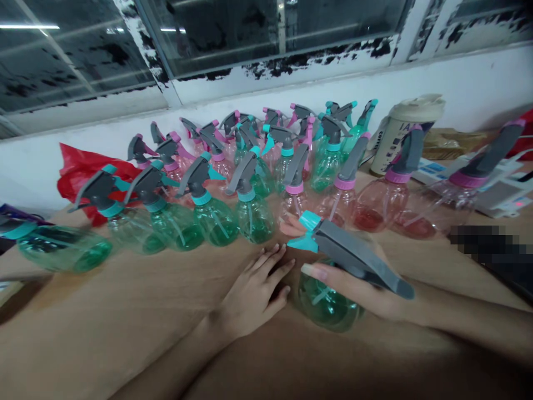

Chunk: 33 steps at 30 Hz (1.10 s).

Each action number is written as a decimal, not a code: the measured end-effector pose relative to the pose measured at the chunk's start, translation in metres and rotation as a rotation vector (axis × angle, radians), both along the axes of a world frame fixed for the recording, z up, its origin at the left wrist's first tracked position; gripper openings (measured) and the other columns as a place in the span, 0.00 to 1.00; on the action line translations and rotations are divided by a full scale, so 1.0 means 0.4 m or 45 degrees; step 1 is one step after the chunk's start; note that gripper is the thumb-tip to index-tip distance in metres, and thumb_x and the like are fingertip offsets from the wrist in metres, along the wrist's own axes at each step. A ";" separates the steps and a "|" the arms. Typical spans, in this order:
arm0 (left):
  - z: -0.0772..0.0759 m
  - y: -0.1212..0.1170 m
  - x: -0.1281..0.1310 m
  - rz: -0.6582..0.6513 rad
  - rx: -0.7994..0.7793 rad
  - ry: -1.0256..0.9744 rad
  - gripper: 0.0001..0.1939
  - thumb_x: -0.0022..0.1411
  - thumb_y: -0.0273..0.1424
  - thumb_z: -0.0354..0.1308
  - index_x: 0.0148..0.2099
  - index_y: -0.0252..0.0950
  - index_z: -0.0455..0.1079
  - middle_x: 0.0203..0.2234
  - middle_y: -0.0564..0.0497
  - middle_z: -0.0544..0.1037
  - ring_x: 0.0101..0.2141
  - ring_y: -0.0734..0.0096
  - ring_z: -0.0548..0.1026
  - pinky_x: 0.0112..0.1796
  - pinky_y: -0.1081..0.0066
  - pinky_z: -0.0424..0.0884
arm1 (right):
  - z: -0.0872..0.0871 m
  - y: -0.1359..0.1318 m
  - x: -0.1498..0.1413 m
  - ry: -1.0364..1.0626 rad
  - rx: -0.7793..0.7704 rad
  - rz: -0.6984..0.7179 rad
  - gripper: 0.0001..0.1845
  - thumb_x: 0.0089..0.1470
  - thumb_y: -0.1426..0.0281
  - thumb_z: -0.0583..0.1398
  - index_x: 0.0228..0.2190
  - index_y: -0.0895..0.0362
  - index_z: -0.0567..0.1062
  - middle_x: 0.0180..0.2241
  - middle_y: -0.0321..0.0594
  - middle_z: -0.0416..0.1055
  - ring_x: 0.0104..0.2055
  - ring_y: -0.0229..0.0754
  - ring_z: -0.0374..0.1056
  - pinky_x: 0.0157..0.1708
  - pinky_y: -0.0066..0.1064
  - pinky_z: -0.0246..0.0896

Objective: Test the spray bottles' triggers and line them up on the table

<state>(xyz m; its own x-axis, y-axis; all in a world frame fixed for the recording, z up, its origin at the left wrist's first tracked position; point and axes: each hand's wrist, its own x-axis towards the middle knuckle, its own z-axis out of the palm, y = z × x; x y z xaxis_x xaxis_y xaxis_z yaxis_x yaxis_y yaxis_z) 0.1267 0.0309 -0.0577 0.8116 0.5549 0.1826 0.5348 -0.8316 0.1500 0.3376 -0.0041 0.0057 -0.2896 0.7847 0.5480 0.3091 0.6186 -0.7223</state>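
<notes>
My right hand [362, 286] is wrapped round the neck of a green spray bottle [328, 305] with a grey and turquoise trigger head, near the front of the wooden table [166, 311]. Beside it, my left hand [260, 289] lies flat on the tabletop with its fingers stretched out, holding nothing. Just beyond my hands stands a front row of spray bottles: green ones, such as this green bottle [216, 222], to the left, and pink ones, such as this pink bottle [375, 205], to the right.
More pink and green spray bottles crowd toward the white wall [458, 80]. A red plastic bag [79, 172] lies behind the left bottles. At the right are a coffee cup [391, 139], a white device [503, 194] and a dark, partly blurred object [499, 261].
</notes>
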 end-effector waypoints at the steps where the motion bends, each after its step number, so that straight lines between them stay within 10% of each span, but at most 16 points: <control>1: 0.000 0.000 0.000 0.001 -0.001 -0.003 0.23 0.65 0.29 0.51 0.61 0.33 0.57 0.60 0.38 0.61 0.62 0.54 0.55 0.57 0.49 0.59 | 0.001 -0.001 -0.001 0.004 0.010 -0.008 0.04 0.55 0.67 0.59 0.29 0.52 0.73 0.32 0.35 0.74 0.34 0.40 0.71 0.36 0.31 0.69; 12: -0.006 -0.002 -0.002 0.020 0.011 -0.019 0.24 0.65 0.30 0.50 0.62 0.34 0.55 0.62 0.40 0.59 0.63 0.55 0.53 0.58 0.50 0.58 | 0.002 0.004 -0.002 0.057 -0.011 0.035 0.08 0.56 0.66 0.58 0.38 0.51 0.74 0.38 0.35 0.77 0.40 0.41 0.74 0.56 0.43 0.58; 21: 0.006 -0.001 0.003 -0.013 -0.007 -0.029 0.24 0.65 0.29 0.50 0.62 0.32 0.54 0.61 0.37 0.59 0.62 0.55 0.54 0.57 0.51 0.59 | 0.008 0.004 0.002 0.131 -0.120 0.015 0.06 0.54 0.64 0.60 0.32 0.53 0.73 0.30 0.36 0.73 0.31 0.39 0.71 0.29 0.30 0.69; 33: 0.002 -0.005 0.003 0.048 -0.106 -0.073 0.22 0.64 0.28 0.51 0.59 0.34 0.60 0.59 0.39 0.62 0.59 0.53 0.60 0.56 0.50 0.59 | 0.018 -0.003 0.009 0.099 -0.095 0.024 0.08 0.52 0.64 0.60 0.36 0.51 0.73 0.33 0.38 0.74 0.34 0.43 0.72 0.34 0.34 0.70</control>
<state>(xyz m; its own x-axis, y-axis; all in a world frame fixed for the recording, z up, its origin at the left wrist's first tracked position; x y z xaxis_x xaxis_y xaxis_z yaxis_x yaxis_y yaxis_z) 0.1280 0.0290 -0.0571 0.7794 0.6001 0.1803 0.5541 -0.7944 0.2488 0.3412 -0.0054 0.0128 -0.2636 0.8189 0.5099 0.2395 0.5676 -0.7877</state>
